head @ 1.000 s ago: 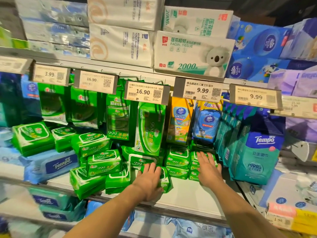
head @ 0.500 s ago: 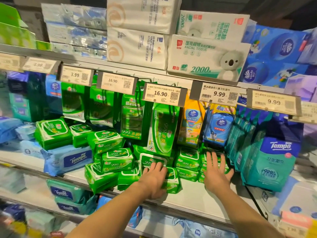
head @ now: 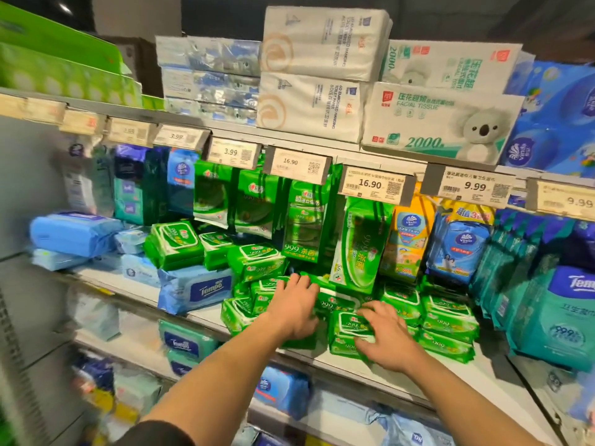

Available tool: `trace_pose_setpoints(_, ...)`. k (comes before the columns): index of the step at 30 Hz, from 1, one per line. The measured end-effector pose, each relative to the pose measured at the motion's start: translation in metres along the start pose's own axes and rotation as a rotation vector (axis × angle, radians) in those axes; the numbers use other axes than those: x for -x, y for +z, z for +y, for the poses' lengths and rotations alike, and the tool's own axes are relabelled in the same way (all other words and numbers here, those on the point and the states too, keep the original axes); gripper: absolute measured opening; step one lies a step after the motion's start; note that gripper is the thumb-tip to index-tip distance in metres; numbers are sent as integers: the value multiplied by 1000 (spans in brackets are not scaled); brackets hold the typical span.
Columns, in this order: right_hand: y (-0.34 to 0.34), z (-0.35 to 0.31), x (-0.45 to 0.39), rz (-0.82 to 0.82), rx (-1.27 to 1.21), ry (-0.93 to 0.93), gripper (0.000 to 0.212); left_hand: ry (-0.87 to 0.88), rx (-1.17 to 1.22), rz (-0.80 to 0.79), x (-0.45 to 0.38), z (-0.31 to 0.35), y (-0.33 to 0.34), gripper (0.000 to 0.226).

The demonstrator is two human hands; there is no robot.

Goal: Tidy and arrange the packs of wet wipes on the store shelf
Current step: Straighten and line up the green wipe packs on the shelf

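Several green wet wipe packs [head: 256,262] lie in a loose, tilted pile on the white shelf [head: 428,370]. To the right, more green packs [head: 449,317] sit in neater stacks. My left hand [head: 294,309] rests palm down on the middle of the pile with its fingers stretched forward. My right hand [head: 388,338] holds a front green pack [head: 347,326] from its right side, fingers over the top and thumb at the front edge. A blue Tempo pack [head: 196,289] lies left of the pile.
Green packs [head: 302,226] and blue and yellow packs [head: 457,249] hang from hooks behind the pile. Teal Tempo packs [head: 560,320] stand at the right. Price tags [head: 373,185] line the upper shelf edge, with tissue boxes [head: 444,120] above. Lower shelves hold more blue packs [head: 283,391].
My view has swung left. My right hand left the right-hand stacks and moved left onto the front green pack. My left hand moved further back onto the pile.
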State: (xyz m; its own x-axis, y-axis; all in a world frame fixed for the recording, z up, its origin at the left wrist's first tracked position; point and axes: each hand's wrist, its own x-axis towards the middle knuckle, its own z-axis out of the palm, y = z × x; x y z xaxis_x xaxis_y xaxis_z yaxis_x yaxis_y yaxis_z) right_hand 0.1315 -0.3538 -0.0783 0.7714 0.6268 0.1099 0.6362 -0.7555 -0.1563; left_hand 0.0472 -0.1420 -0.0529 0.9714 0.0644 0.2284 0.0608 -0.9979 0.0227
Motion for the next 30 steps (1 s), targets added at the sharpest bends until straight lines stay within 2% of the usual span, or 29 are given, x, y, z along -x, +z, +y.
trace_pose_setpoints(6, 16, -23, -8, -176, 94, 60, 88, -150, -80, 116, 13, -61, -26, 58)
trace_pose_setpoints(10, 25, -31, -10, -207, 101, 94, 87, -252, -111, 145, 22, -88, -28, 58)
trace_pose_setpoints(14, 29, -37, -14, -222, 134, 141, 89, -303, -19, 173, 26, -100, -21, 55)
trace_pose_setpoints(20, 29, -43, -14, -305, 118, 226, 94, -314, 108, 92, 13, -109, -24, 58)
trace_pose_setpoints(25, 26, -34, -6, -280, 84, 200, 91, -315, 96, -65, -11, -109, -36, 82)
trace_pose_setpoints(30, 26, -24, 4, -263, 88, 163, 85, -406, 89, -171, -27, -109, -36, 91)
